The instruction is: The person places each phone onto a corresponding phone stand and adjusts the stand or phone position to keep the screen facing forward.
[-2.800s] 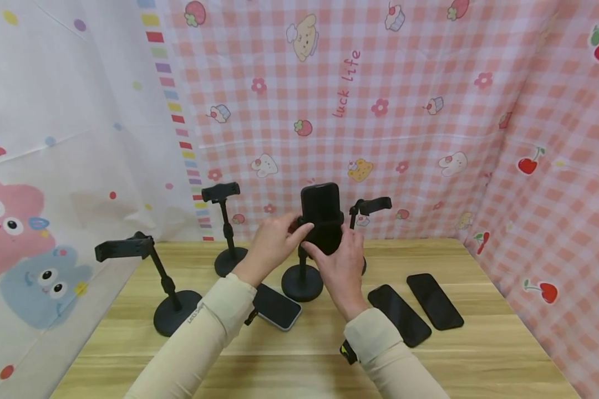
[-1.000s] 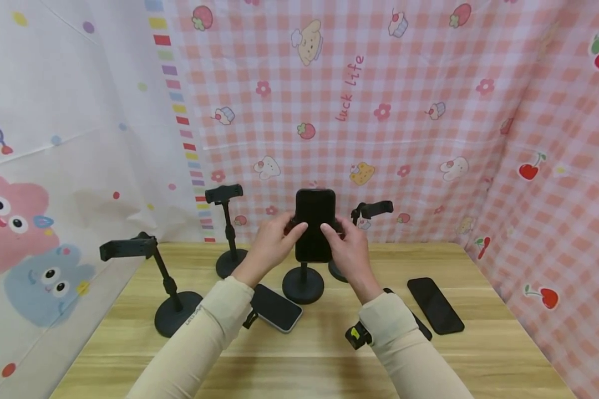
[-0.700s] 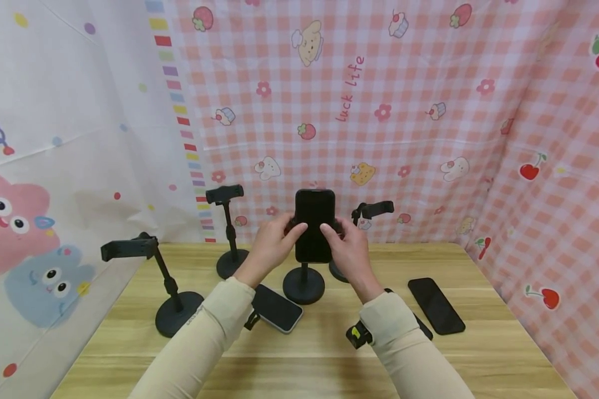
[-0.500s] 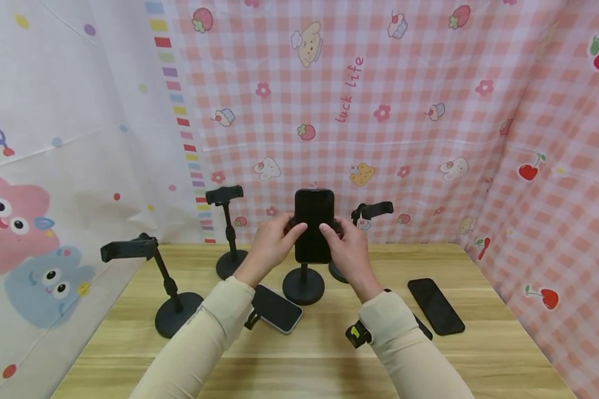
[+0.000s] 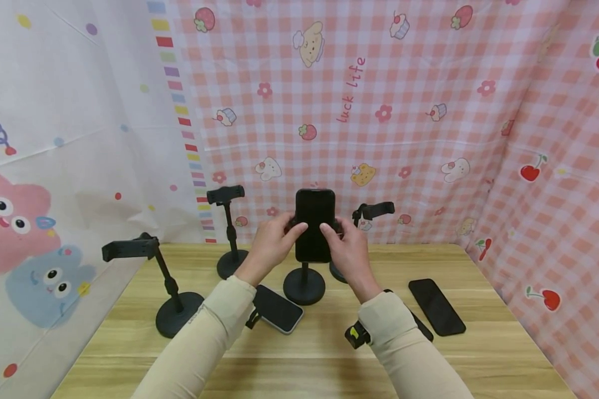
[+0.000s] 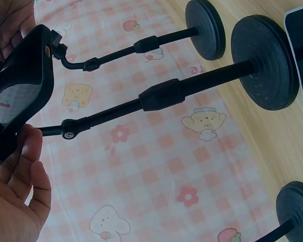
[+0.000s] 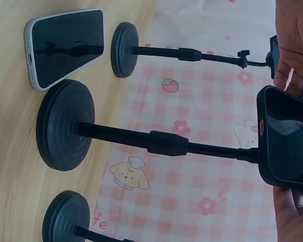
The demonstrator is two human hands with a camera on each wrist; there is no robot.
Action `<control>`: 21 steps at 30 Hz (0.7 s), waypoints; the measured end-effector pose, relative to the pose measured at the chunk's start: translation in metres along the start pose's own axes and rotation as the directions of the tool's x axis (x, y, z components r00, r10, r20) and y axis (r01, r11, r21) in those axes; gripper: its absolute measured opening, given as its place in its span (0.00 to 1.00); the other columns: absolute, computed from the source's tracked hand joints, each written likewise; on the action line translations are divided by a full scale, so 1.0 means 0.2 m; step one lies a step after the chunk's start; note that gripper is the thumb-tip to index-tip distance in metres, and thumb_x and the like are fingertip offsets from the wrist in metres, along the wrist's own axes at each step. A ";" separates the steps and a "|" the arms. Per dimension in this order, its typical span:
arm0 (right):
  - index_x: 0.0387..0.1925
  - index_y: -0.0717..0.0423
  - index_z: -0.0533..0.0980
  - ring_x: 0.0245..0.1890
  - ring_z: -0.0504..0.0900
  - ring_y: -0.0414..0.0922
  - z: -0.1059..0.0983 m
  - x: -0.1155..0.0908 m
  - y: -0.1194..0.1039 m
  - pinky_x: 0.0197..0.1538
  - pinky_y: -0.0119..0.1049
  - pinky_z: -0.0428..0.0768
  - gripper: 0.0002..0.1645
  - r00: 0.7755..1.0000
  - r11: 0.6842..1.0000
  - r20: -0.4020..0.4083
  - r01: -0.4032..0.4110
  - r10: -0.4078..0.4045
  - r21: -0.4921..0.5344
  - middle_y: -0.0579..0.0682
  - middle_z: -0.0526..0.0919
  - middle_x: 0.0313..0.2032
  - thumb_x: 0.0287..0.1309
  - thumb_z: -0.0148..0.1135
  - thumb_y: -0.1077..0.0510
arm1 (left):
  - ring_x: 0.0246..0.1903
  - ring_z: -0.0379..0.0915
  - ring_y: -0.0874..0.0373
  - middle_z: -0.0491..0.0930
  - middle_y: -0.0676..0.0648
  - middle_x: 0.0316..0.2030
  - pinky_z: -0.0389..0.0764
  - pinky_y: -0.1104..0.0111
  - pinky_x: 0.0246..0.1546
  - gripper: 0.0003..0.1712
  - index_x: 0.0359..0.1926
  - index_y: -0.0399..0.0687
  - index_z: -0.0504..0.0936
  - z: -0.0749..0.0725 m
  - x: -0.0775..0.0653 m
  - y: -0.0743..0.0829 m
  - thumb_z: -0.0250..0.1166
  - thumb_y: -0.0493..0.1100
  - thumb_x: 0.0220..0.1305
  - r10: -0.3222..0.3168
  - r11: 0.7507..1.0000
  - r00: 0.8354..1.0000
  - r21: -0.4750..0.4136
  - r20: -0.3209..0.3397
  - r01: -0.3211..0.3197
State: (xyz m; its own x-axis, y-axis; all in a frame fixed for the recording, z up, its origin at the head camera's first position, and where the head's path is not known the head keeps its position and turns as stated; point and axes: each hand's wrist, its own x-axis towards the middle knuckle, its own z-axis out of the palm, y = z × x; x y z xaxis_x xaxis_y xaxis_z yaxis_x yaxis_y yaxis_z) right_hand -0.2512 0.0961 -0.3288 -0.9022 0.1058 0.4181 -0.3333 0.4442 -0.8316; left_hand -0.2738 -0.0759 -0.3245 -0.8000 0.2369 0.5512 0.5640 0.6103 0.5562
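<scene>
A phone in a black case [image 5: 315,205] stands upright at the head of the middle phone stand [image 5: 304,286], screen toward me. My left hand [image 5: 273,241] grips its left side, thumb on the screen edge and fingers behind. On the other side my right hand [image 5: 350,249] holds it the same way. The stand's clamp is mostly hidden behind the phone and fingers. In the left wrist view the phone [image 6: 33,75] tops the jointed stand pole [image 6: 161,95]. The right wrist view shows the lower end of the phone [image 7: 288,138] beside the pole.
Other black phone stands are at left [image 5: 179,313], back left [image 5: 226,195] and behind my right hand [image 5: 377,210]. A light-edged phone [image 5: 278,309] lies near the middle base. Two dark phones lie at right, one [image 5: 436,306] fully visible, one [image 5: 421,324] partly under my right sleeve.
Since the oldest frame, my right hand has moved up from the phone's lower corner to its right side, and the phone now faces me squarely. Over the last second almost nothing has moved.
</scene>
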 end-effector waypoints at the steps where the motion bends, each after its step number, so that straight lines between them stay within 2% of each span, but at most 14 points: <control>1: 0.49 0.59 0.77 0.32 0.82 0.48 0.00 0.00 0.00 0.35 0.47 0.82 0.20 1.000 1.000 0.001 0.001 -0.001 0.002 0.59 0.85 0.37 0.63 0.59 0.49 | 0.24 0.72 0.57 0.81 0.46 0.27 0.74 0.64 0.23 0.16 0.43 0.44 0.80 0.00 0.00 0.00 0.58 0.52 0.68 0.004 1.000 1.000 -0.004 -0.003 -0.004; 6: 0.48 0.58 0.78 0.31 0.82 0.47 0.02 0.01 0.02 0.33 0.46 0.82 0.19 1.000 1.000 -0.001 0.030 -0.030 0.002 0.58 0.86 0.36 0.63 0.59 0.48 | 0.28 0.76 0.57 0.84 0.45 0.30 0.81 0.59 0.28 0.16 0.45 0.45 0.80 0.00 0.00 -0.02 0.58 0.52 0.68 0.011 1.000 1.000 -0.013 -0.013 -0.011; 13: 0.47 0.57 0.78 0.30 0.83 0.46 0.03 0.02 0.02 0.32 0.45 0.81 0.19 0.999 1.000 -0.012 0.029 -0.029 0.004 0.57 0.86 0.35 0.63 0.59 0.48 | 0.29 0.77 0.57 0.84 0.46 0.29 0.80 0.59 0.28 0.16 0.43 0.46 0.80 0.01 0.02 -0.03 0.57 0.53 0.68 -0.003 1.000 1.000 0.000 -0.014 0.003; 21: 0.52 0.56 0.76 0.34 0.82 0.47 0.03 0.06 0.04 0.36 0.47 0.82 0.23 1.000 1.000 0.026 -0.002 0.002 0.000 0.56 0.84 0.39 0.64 0.57 0.45 | 0.27 0.75 0.56 0.83 0.45 0.30 0.77 0.60 0.27 0.18 0.45 0.45 0.80 0.01 0.04 -0.05 0.55 0.54 0.69 -0.019 1.000 1.000 -0.002 0.001 0.019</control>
State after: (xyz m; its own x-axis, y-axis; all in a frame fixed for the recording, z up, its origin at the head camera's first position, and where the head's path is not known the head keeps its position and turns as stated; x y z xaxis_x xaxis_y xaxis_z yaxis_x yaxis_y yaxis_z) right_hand -0.2653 0.0946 -0.3324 -0.9099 0.0834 0.4064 -0.3311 0.4443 -0.8325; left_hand -0.2867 -0.0779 -0.3275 -0.8108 0.2263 0.5398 0.5492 0.6132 0.5678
